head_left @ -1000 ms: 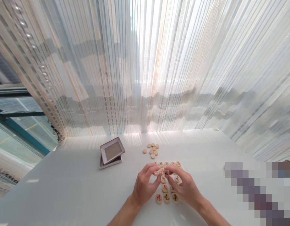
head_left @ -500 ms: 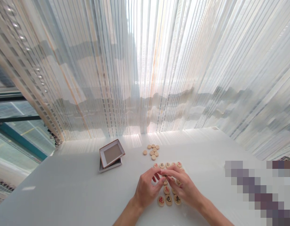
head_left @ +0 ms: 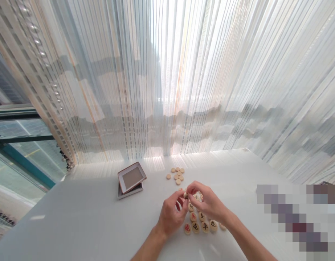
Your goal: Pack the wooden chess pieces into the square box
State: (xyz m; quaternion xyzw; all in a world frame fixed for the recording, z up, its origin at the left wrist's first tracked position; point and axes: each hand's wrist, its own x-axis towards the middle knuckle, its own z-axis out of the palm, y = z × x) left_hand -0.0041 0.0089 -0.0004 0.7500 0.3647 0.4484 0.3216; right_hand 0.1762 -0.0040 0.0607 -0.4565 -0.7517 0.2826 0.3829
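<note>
Round wooden Chinese chess pieces with red and black characters lie face up in rough rows under and in front of my hands. A red piece (head_left: 187,228) and a black piece (head_left: 195,227) sit in the nearest row. Between the fingertips of both hands is one small xiangqi piece (head_left: 186,195), partly covered. My left hand (head_left: 172,211) is closed at its left side, thumb and forefinger curled to it. From the right, my right hand (head_left: 207,201) pinches the same piece and hides several pieces beneath.
Beyond my hands lies a loose cluster of blank-side-up pieces (head_left: 178,177). To the left, an open box (head_left: 132,176) rests tilted on a second tray (head_left: 130,194). A striped sheer curtain (head_left: 167,90) hangs past the far edge of the white table (head_left: 88,217).
My right hand has shifted up and left, uncovering more pieces in the near rows. The fingertips of both hands now meet around one piece. The view has turned slightly.
</note>
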